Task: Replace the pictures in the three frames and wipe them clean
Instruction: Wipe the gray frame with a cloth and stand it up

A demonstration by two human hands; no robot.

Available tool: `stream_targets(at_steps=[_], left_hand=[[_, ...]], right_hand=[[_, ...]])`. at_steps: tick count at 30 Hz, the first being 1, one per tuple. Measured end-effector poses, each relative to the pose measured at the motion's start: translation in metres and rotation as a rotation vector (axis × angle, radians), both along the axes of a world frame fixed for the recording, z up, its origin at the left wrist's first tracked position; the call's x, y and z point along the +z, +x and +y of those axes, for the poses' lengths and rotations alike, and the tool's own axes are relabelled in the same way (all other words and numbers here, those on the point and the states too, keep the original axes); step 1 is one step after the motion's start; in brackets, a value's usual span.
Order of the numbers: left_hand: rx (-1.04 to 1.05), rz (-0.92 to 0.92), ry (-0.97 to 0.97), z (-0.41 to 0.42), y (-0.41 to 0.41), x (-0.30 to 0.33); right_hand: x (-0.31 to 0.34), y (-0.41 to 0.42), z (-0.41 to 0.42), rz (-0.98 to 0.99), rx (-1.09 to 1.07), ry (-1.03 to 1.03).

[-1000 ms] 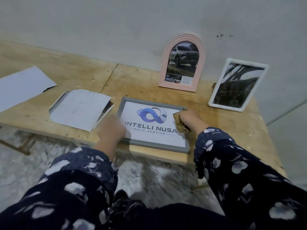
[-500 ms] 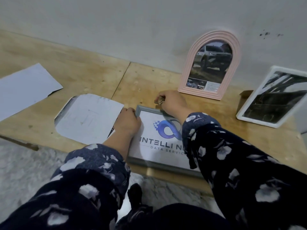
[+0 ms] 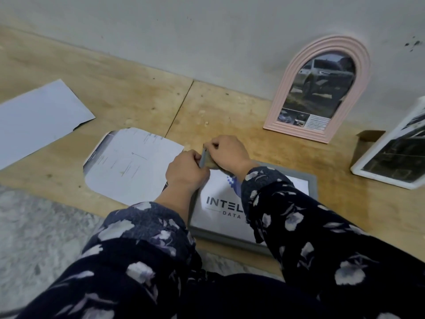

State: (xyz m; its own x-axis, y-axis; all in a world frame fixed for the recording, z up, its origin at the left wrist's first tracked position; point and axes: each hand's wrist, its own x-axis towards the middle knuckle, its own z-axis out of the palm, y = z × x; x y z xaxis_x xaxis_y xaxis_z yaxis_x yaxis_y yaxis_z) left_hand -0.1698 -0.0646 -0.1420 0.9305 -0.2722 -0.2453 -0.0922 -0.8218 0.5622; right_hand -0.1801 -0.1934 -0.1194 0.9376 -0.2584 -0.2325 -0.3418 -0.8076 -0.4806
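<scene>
Head view, looking down over a plywood table (image 3: 230,107) set against a grey wall (image 3: 207,24). The grey frame (image 3: 312,178) lies flat near the table's front edge, face up, with a white logo print (image 3: 220,203) inside it reading "INTEL" and "DATA" where the sleeves don't cover it. Both hands meet at the frame's far left corner. The left hand (image 3: 186,173) has its fingers curled around that corner edge of the frame. The right hand (image 3: 230,155) pinches a small brownish cloth (image 3: 210,161) against the same corner, fingers bent over it.

The pink arched frame (image 3: 319,88) stands upright, leaning on the wall, with a car photo in it. To its right a white frame (image 3: 391,155) stands tilted, cut off by the picture edge, holding a dark photo; a small cardboard piece (image 3: 365,139) sits just behind it.

Left of the grey frame lies a loose sheet with rounded corners (image 3: 133,162), blank side up, on top of other prints. Farther left is 1 more white sheet (image 3: 39,118), well apart. Both arms wear dark floral sleeves (image 3: 310,226).
</scene>
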Motion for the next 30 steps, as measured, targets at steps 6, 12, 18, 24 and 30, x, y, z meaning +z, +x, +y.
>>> stream_targets(at_steps=[6,12,18,24,30], left_hand=[[0.014,-0.003,-0.028,0.0,0.0,-0.003],[0.032,-0.004,-0.009,0.0,0.0,-0.005],[0.022,-0.05,0.07,-0.004,-0.003,-0.004],[0.024,-0.055,0.145,-0.009,-0.006,0.002],[0.012,-0.04,0.249,-0.015,-0.009,0.009]], right_hand=[[0.003,0.006,0.002,0.014,-0.014,-0.038],[0.006,0.013,0.015,0.077,-0.054,-0.181],[0.016,0.011,0.02,0.109,-0.012,-0.271],[0.023,-0.001,0.026,0.099,0.081,-0.346],[0.023,-0.012,0.017,0.122,0.07,-0.327]])
